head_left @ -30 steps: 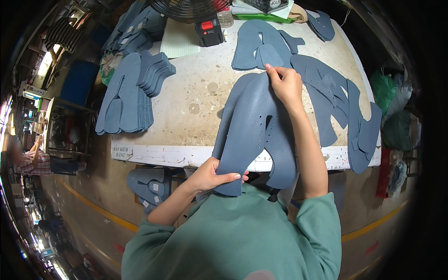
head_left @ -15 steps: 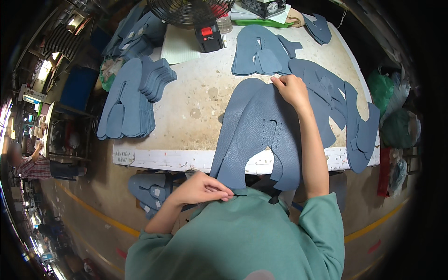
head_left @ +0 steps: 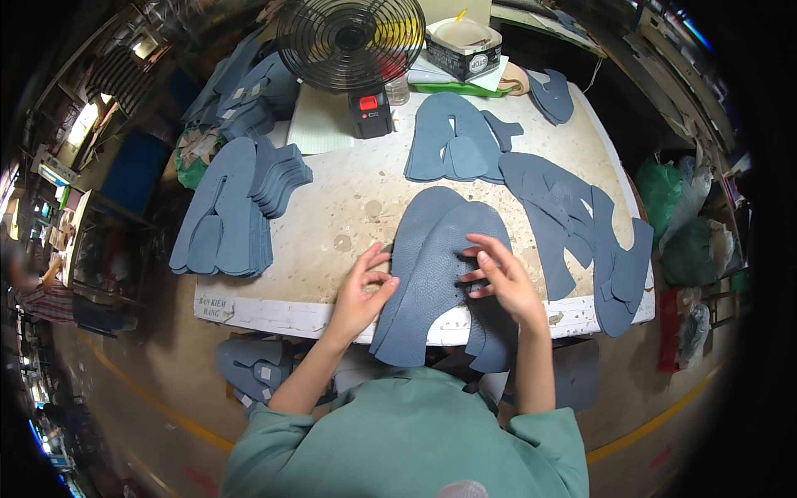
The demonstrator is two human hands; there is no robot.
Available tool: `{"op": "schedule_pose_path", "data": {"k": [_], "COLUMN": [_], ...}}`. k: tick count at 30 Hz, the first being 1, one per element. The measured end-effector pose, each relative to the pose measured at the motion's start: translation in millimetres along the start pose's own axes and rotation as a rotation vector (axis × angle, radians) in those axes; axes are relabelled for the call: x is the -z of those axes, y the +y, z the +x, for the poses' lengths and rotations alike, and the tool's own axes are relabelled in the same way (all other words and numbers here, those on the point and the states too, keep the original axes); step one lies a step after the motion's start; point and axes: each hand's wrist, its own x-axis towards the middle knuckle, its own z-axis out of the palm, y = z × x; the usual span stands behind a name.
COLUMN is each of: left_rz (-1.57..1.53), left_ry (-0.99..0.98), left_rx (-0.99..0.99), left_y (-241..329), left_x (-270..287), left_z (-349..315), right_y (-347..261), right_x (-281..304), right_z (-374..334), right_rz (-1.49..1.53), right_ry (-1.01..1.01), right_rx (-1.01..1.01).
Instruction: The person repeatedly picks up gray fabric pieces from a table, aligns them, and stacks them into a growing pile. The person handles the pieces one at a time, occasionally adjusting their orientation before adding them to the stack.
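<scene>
Two blue-grey pebbled leather pieces (head_left: 433, 264) overlap at the table's front, their lower ends hanging past the edge towards me. The upper one has an arched cutout and small punched holes, partly covered by my fingers. My left hand (head_left: 363, 292) is at their left edge, fingers apart, holding nothing. Over the right part of the upper piece, my right hand (head_left: 505, 280) hovers with spread fingers; whether a fingertip touches the leather I cannot tell. Just beyond lies a small pile of similar cut pieces (head_left: 432, 137). More loose pieces (head_left: 544, 207) lie to the right.
Tall stacks of cut pieces (head_left: 237, 220) stand at the table's left. A black fan (head_left: 349, 41), lined paper (head_left: 320, 129) and a box-like container (head_left: 457, 60) are at the back. Below the front edge, more pieces (head_left: 253, 361) rest on the left. Bags (head_left: 660, 195) lie right.
My right hand has let go of the leather's top edge and come down over its middle, opening. My left hand has risen from the bottom corner to the left edge. The view has tilted up.
</scene>
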Motion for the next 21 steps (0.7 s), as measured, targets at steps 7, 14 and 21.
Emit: {"op": "schedule_pose_path", "data": {"k": [7, 14, 21], "left_rz": [-0.056, -0.08, -0.145], "left_ry": [-0.354, -0.4, -0.012], "left_rx": [-0.093, -0.067, -0.023], "left_y": [18, 15, 0], "left_x": [-58, -45, 20], "left_z": [4, 9, 23], "right_y": [23, 14, -57], "right_x": [-10, -7, -50], "right_z": [0, 3, -12], "right_rz": [0.039, -0.169, 0.075], "right_ry": [0.137, 0.155, -0.126], "right_rx": [-0.02, 0.049, 0.251]}}
